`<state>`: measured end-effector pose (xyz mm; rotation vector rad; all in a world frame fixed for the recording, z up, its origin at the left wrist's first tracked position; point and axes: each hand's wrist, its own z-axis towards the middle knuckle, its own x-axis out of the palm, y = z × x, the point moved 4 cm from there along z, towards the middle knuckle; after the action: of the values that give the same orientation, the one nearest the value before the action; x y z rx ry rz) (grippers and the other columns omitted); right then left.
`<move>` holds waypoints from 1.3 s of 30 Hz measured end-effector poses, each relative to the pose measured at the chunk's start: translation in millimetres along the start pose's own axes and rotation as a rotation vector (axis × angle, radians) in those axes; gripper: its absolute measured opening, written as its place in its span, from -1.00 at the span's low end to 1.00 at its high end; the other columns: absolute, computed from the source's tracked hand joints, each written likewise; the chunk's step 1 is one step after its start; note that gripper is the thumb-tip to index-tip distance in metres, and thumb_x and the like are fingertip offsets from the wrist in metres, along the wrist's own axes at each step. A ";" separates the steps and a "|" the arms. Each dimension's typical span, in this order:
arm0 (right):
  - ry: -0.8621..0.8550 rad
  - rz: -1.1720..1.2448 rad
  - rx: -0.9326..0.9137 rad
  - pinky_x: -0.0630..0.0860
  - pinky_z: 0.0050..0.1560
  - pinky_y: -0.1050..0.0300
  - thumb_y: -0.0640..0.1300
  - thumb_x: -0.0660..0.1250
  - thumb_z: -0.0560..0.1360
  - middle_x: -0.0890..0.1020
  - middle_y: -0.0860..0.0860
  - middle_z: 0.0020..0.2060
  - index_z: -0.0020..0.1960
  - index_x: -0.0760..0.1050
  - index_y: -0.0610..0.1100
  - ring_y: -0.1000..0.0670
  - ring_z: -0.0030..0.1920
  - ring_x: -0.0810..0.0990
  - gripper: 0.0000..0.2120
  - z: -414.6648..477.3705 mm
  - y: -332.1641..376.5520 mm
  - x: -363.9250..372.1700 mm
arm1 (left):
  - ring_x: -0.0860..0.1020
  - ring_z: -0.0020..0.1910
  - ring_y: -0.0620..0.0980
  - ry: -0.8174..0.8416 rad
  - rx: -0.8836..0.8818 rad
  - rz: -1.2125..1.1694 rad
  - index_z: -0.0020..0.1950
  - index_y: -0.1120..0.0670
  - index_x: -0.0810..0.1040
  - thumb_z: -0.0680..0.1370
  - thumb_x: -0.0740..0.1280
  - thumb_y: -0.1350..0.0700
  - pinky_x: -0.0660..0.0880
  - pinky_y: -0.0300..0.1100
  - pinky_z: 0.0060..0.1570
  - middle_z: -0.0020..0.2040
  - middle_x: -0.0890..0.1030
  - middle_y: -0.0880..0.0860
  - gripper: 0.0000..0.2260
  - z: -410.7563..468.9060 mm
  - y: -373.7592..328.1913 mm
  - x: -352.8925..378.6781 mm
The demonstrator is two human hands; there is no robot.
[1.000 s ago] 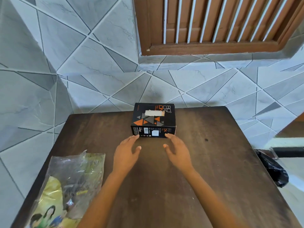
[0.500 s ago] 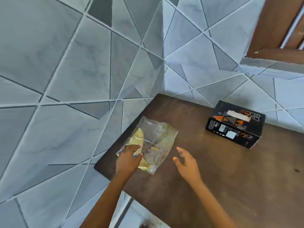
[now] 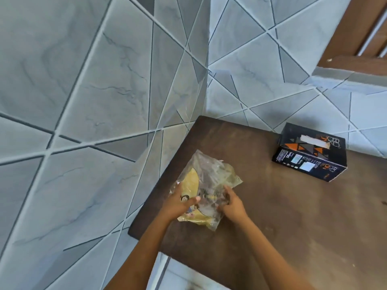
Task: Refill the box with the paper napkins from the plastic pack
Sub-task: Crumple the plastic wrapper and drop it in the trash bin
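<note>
A clear plastic pack (image 3: pixel 209 176) with yellow printed napkins inside lies near the left edge of the dark brown table (image 3: pixel 293 216). My left hand (image 3: pixel 178 203) grips the pack's near left side, thumb on top. My right hand (image 3: pixel 231 203) grips its near right side, fingers curled into the plastic. The black napkin box (image 3: pixel 310 155), with orange and grey triangles and a white slot on top, stands at the table's far side, well right of both hands.
Grey tiled walls (image 3: pixel 104 91) close in on the table's left and far sides. A wooden window frame (image 3: pixel 360 38) is at the top right. Pale floor (image 3: pixel 178 277) shows below the table's near left corner.
Both hands left the box and moved left to the plastic pack. My left hand took hold first, then my right closed on it. The view swung left.
</note>
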<state>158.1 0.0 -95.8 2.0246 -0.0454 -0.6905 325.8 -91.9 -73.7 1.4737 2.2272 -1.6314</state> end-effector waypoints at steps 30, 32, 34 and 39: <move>-0.233 -0.283 -0.500 0.37 0.22 0.27 0.01 0.42 0.38 0.44 0.07 0.30 0.38 0.27 -0.04 0.05 0.23 0.47 -0.37 -76.4 21.5 -71.0 | 0.48 -0.25 0.01 0.453 0.056 -0.841 -0.10 0.18 0.51 0.52 0.14 0.22 0.50 -0.12 -0.21 -0.23 0.50 0.10 -0.84 -4.1 -109.0 53.4; -0.265 -0.274 -0.466 0.44 0.21 0.14 -0.08 0.41 0.38 0.48 0.01 0.29 0.38 0.30 -0.04 0.01 0.20 0.50 -0.39 -76.6 13.5 -70.7 | 0.54 -0.11 0.03 0.548 0.195 -0.746 0.14 0.07 0.48 0.55 0.21 0.14 0.51 -0.08 -0.09 -0.07 0.58 0.09 -0.81 -15.6 -119.1 58.9; -0.290 -0.287 -0.447 0.45 0.18 0.12 -0.13 0.41 0.36 0.50 -0.01 0.28 0.37 0.33 -0.05 -0.03 0.20 0.51 -0.40 -76.4 6.2 -68.9 | 0.56 0.01 0.04 0.546 0.273 -0.574 0.27 -0.03 0.42 0.51 0.31 0.17 0.52 -0.07 0.00 0.05 0.59 0.05 -0.67 -19.3 -122.2 66.2; -0.340 -0.056 -0.418 0.50 0.10 0.14 -0.19 0.44 0.34 0.58 0.07 0.09 0.20 0.45 -0.02 0.14 0.07 0.55 -0.54 -86.9 1.1 -70.9 | 0.58 -0.27 -0.07 0.374 0.232 -0.531 -0.05 0.22 0.58 0.48 0.31 0.34 0.55 -0.27 -0.26 -0.15 0.59 0.13 -0.90 -16.3 -122.3 73.2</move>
<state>141.3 89.2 -30.0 1.5010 -0.0401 -0.9857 210.1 -32.7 -12.8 1.4105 2.9236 -1.9384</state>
